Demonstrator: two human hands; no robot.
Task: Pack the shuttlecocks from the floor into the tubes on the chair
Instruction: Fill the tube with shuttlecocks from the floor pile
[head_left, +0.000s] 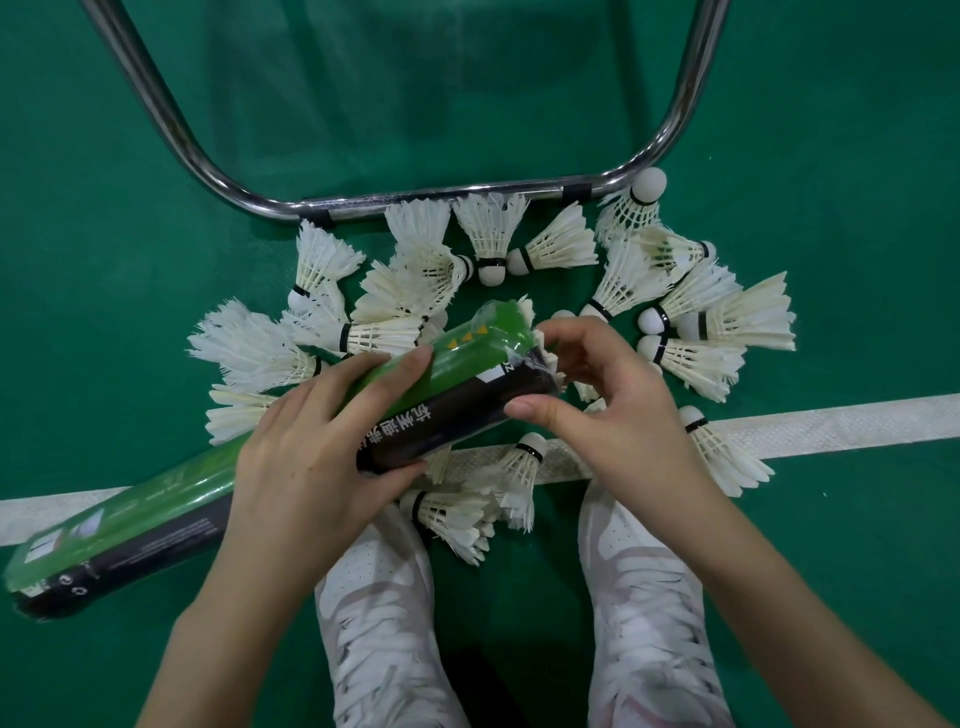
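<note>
While the left hand wrapped the middle of the tube and held it slanted above the floor, its far end was tipped up toward the right hand; that slant, I judge, kept the mouth within easy reach and would let a shuttlecock slide down. The right hand was closed over that upper end, thumb lying on the black label and fingers curled round the rim; white feathers showed just past the rim, but whether the hand gripped a shuttlecock, a cap or only the tube I could not tell. The tube's lower end hung low to the left, over the white line. The shuttlecocks lay loose on the green floor in a rough ring beyond and beside the hands, many touching or overlapping; a few lay just ahead of the white shoes. The chair frame bent round behind the pile, its front bar touching the farthest feathers; the seat and any other tubes were out of view. Nothing blocked the tube's mouth but the right hand itself; the tangled feathers might drag neighbours along when one was lifted.
</note>
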